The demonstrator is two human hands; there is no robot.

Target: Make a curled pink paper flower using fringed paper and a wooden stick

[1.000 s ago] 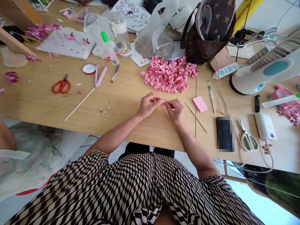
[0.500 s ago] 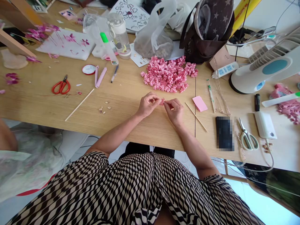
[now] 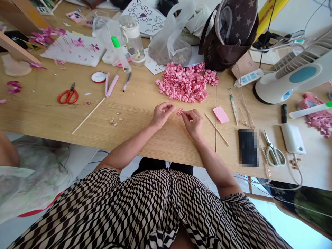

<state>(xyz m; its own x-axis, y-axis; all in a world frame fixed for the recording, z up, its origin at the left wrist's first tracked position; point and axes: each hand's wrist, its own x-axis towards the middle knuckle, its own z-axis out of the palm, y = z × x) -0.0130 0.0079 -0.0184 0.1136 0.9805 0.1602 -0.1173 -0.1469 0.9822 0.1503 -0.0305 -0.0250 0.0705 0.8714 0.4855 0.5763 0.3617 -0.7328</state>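
Note:
My right hand pinches a small curled pink paper flower at its fingertips, just above the tabletop. My left hand is beside it, fingers curled together, a small gap from the flower and holding nothing I can see. Ahead of my hands lies a large heap of curled pink paper flowers. A thin wooden stick and a pink paper square lie to the right of my right hand. Several small beige bits lie to the left of my left hand.
On the wooden table are red-handled scissors, white-handled scissors, a blurred phone, a power strip, a white fan, a plastic bag and a dark starred bag. A person's lap shows at lower left.
My left hand has drawn back to the left and let go of the flower, which now stays in my right hand's fingertips.

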